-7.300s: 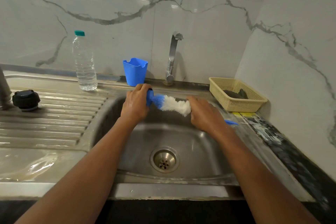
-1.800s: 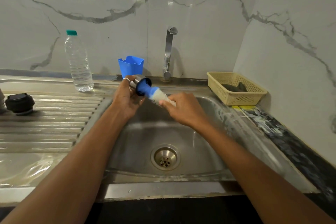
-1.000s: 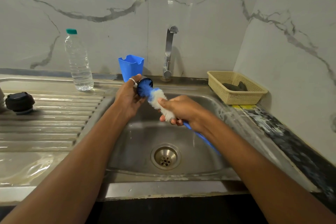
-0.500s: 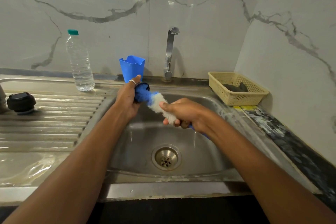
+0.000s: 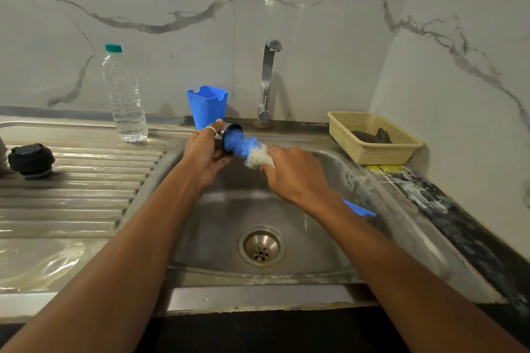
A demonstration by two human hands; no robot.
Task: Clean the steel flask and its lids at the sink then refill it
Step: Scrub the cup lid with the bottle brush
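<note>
Steel lid [image 5: 223, 137] is held above the far left part of the sink [image 5: 218, 223], close to the basin's back rim. Nearest to the camera, the flat front rim of the sink is crossed by both forearms. Below them the basin is seen wet, with the drain strainer [image 5: 261, 246] in the middle of its floor; free room is left under and between the arms. Further on, the left hand [image 5: 202, 154] is closed around the steel lid, with a ring [image 5: 211, 129] seen on one finger; the lid's dark mouth is turned to the right. The blue bristles of the bottle brush [image 5: 246, 149] are pushed into this mouth. The right hand [image 5: 295, 175] is clamped on the brush at its white bristles, and the blue handle end is seen behind the wrist, near the right wall of the basin. To the left, the ribbed drainboard [image 5: 86, 189] is wet, and a black lid [image 5: 31, 159] is stood on it near the left border of the view, well apart from the hands. Along the back edge a water bottle [image 5: 124, 97], a blue cup [image 5: 207, 106] just behind the left hand, and the tap [image 5: 267, 80] are placed. At the far right a cream basket [image 5: 372, 149] is set in the corner by the marble wall [image 5: 459, 66]; something dark lies in it and cannot be identified.
</note>
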